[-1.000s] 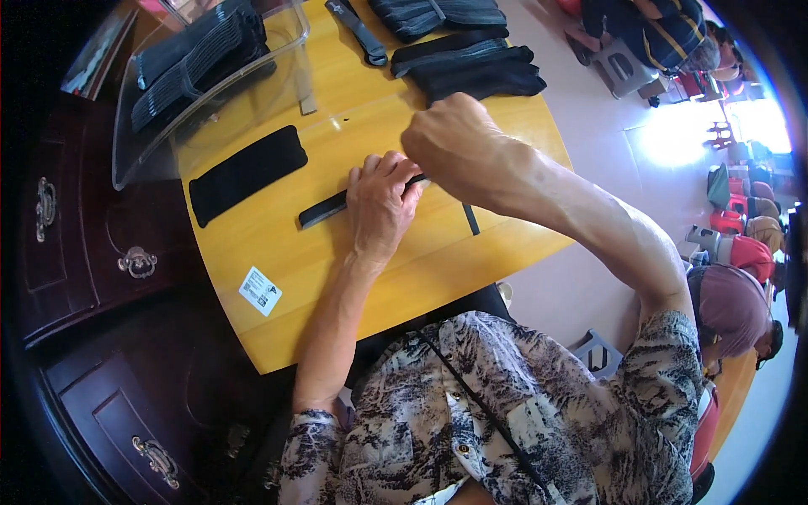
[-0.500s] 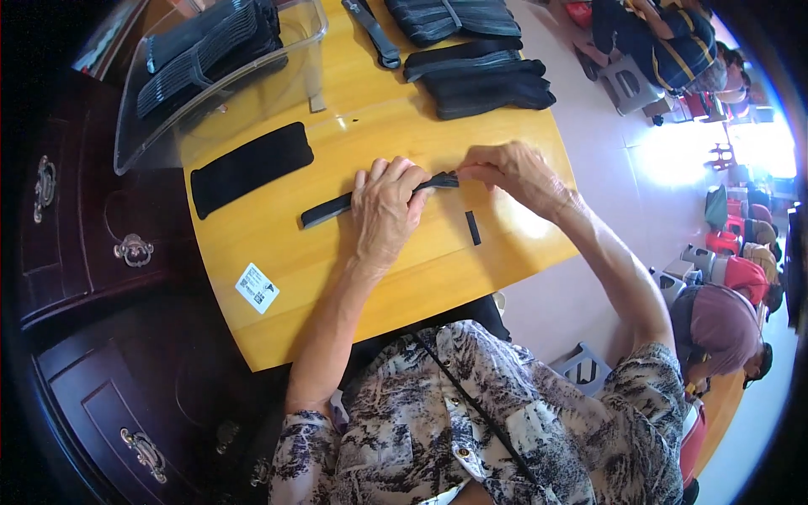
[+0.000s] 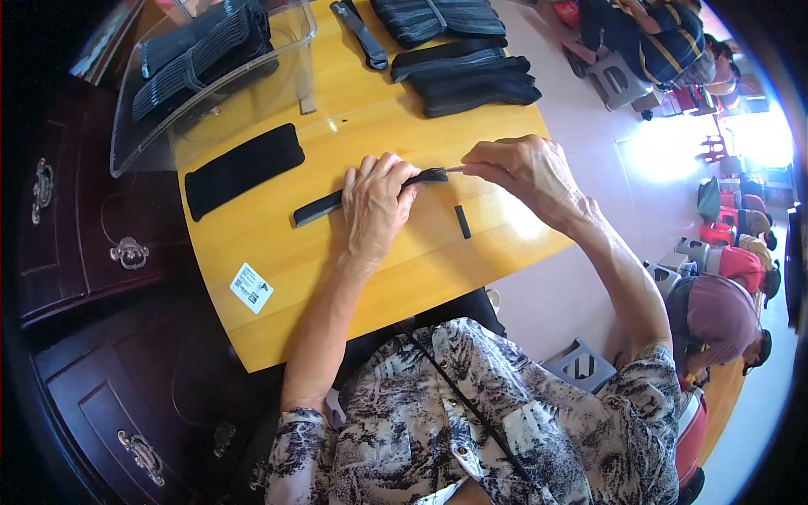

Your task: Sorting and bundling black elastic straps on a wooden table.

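A narrow, folded black fabric strip lies across the yellow table. My left hand is closed over its middle, fingers and thumb pressing it. From the strip's right end a thin metal tool runs to my right hand, which pinches it with thumb and fingers. The tool's exact kind is hidden by the grip, and its tip meets the fabric. Below that end lies a short black piece. To the left of my left hand is a flat black fabric rectangle.
A clear plastic bin with bundled black pieces stands at the far left. Banded black bundles, more folded black fabric and a dark strap lie at the back. A white label sits near the left edge. Other people sit at right.
My right hand has drawn a little away from the strip's end, so the metal tool now shows between them. My left hand keeps its hold. The whole view has shifted slightly.
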`<act>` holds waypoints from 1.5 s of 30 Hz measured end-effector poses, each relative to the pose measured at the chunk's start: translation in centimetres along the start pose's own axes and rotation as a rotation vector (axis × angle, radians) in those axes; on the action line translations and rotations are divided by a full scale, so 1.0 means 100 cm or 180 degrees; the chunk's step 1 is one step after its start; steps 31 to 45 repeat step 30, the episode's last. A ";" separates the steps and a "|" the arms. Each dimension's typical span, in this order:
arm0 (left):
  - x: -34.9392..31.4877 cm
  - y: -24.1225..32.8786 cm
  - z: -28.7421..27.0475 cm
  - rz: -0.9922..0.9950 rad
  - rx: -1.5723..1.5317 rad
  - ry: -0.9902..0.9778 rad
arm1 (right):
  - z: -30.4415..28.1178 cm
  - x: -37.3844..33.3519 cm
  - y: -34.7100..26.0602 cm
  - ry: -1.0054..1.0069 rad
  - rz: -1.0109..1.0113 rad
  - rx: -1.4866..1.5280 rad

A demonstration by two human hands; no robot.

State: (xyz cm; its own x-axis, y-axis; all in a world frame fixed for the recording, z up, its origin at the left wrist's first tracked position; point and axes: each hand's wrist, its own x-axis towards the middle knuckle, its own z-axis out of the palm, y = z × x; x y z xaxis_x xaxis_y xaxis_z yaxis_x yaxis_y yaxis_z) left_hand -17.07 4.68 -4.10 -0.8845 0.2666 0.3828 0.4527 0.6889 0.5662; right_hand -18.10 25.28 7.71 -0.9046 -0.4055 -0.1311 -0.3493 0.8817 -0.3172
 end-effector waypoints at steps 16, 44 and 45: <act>0.001 0.000 0.004 0.0066 -0.0136 0.0149 | 0.005 0.008 -0.011 -0.0054 -0.0202 -0.0902; 0.002 0.002 0.002 0.0042 -0.0123 0.0069 | 0.001 0.021 -0.029 -0.0056 -0.0547 -0.1420; 0.002 0.002 0.002 0.0042 -0.0123 0.0069 | 0.001 0.021 -0.029 -0.0056 -0.0547 -0.1420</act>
